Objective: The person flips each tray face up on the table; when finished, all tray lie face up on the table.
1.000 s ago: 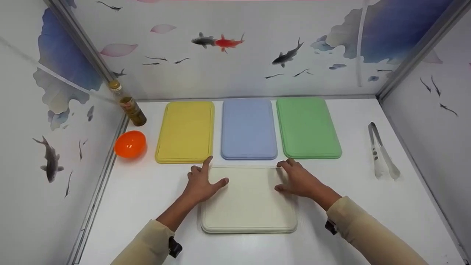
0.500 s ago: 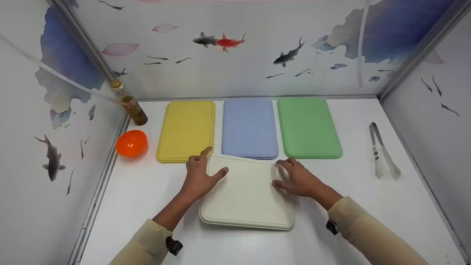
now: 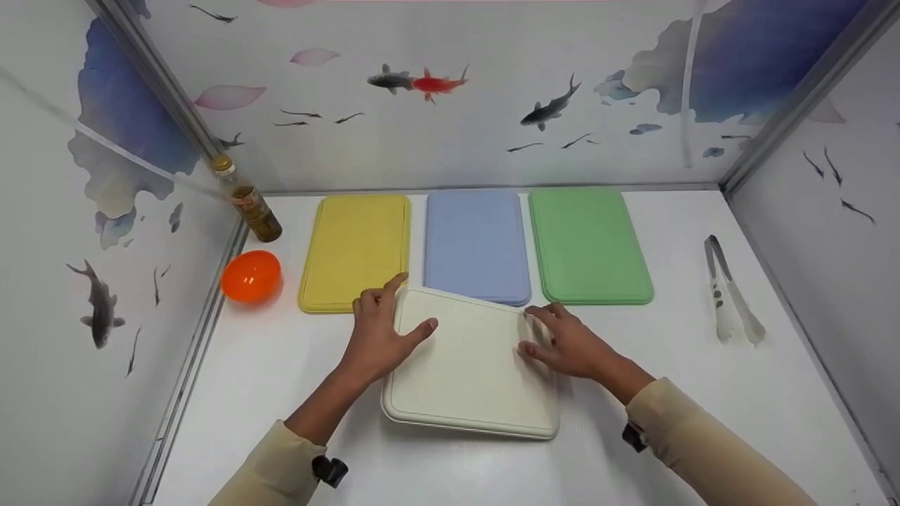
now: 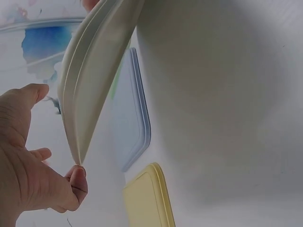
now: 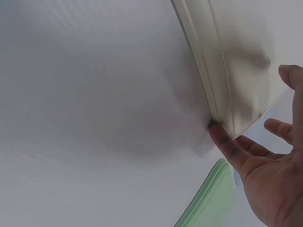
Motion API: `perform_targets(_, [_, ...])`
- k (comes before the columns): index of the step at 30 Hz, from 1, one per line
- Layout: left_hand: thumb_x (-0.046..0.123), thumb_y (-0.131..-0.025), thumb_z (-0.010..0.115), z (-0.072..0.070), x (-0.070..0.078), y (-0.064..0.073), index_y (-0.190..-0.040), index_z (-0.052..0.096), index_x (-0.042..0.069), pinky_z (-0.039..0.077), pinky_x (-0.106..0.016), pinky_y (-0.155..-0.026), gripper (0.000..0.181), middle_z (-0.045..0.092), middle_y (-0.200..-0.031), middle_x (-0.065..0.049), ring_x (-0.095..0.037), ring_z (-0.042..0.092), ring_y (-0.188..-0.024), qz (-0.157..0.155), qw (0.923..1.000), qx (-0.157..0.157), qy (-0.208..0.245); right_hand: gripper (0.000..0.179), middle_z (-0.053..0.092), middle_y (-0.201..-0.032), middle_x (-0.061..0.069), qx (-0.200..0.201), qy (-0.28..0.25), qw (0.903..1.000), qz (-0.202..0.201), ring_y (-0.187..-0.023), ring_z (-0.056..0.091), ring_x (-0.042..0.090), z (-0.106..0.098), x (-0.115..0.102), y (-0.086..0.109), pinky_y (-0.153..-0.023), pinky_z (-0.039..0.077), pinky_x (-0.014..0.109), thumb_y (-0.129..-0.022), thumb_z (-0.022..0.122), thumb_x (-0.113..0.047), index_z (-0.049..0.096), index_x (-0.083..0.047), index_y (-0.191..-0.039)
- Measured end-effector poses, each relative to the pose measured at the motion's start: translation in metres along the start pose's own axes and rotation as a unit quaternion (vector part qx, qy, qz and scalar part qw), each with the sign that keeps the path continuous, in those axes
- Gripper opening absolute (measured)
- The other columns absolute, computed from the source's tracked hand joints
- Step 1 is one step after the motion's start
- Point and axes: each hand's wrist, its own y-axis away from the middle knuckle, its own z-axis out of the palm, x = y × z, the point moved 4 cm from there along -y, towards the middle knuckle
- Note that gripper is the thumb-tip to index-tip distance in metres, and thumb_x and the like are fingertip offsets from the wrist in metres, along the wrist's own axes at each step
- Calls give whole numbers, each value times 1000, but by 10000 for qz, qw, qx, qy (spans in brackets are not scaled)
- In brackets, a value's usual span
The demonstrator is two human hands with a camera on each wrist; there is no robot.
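A cream cutting board (image 3: 471,365) with rounded corners and a grooved rim lies tilted between my hands, its far left corner raised. My left hand (image 3: 380,330) has its fingers bent under that corner, thumb held off the surface. In the left wrist view the bent fingers of the left hand (image 4: 42,175) meet the tip of the cutting board (image 4: 90,90), whose side looks bowed. My right hand (image 3: 573,344) touches the far right corner. In the right wrist view the right hand (image 5: 270,175) has fairly straight fingers against the cutting board (image 5: 236,61), with its thumb apart.
Yellow (image 3: 355,253), blue (image 3: 477,246) and green boards (image 3: 590,246) lie in a row behind. An orange bowl (image 3: 251,277) and a bottle of brown liquid (image 3: 253,211) stand at left. Tongs (image 3: 728,288) lie at right. Printed walls enclose the white table (image 3: 267,393).
The cream cutting board was flat on the table; its far left corner has risen with my left hand and it has turned slightly. My right hand has barely moved.
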Motion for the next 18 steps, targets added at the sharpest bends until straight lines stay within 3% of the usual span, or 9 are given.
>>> perform_targets(8, [57,-96,81,-8,8,2,-172,37,31,48,-61,-112,92,45,-152,-19,-33,40,-140,111,9997,80,210,82,52,-155,28,-67,-152,9998,131,-110,66,34,1,-2,-1,-97,56,63,-104,69,-64,48,-15,-166])
perform_targets(11, [55,-98,80,-10,11,2,-171,38,33,48,-63,-114,88,45,-154,-17,-32,40,-143,158,9994,97,306,83,50,-159,29,-62,-254,9995,185,-122,66,42,2,-2,-1,-103,54,67,-105,67,-63,46,-14,-168])
perform_targets(18, [45,-110,63,-15,15,2,-170,40,34,42,-62,-116,65,48,-156,-15,-32,39,-145,556,9955,195,743,84,45,-167,28,-61,-475,9984,290,-143,57,52,2,-1,0,-113,48,73,-107,64,-63,39,-17,-172])
